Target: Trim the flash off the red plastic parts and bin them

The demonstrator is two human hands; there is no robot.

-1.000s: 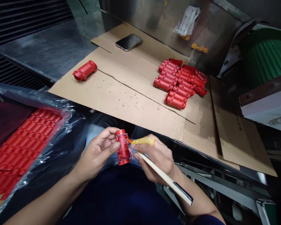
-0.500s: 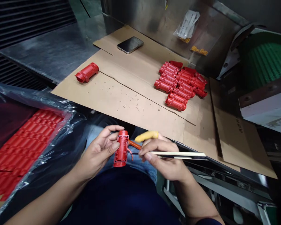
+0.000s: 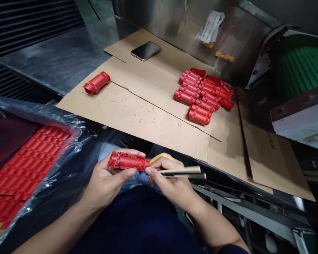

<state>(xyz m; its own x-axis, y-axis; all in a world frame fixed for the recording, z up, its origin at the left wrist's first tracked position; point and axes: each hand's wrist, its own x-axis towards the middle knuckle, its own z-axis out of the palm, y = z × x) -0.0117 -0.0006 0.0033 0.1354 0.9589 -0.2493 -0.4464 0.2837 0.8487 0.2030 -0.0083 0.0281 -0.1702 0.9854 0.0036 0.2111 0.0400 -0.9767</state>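
Note:
My left hand (image 3: 106, 180) is closed around a red plastic cylindrical housing (image 3: 128, 161), which lies sideways over my lap. Its open, dark-outlined side with small cut-outs faces me. My right hand (image 3: 169, 176) pinches the housing's right end with thumb and fingers. The same hand keeps hold of a slim tool with two pale bars and a dark gap (image 3: 184, 170), pointing off to the right; its working tip is hidden. A yellow finger cot (image 3: 159, 157) covers one right fingertip, partly behind the other fingers.
Similar red housings (image 3: 201, 93) lie grouped on a cardboard sheet (image 3: 159, 79), with a single one (image 3: 96, 83) at left. A phone (image 3: 146, 50) rests farther back. Plastic lines a box of red parts (image 3: 34, 158) at lower left. A green ribbed object (image 3: 302, 67) stands right.
The housing has turned from upright to sideways and moved slightly up and left. My right hand has come left onto its end, bringing the pale tool along.

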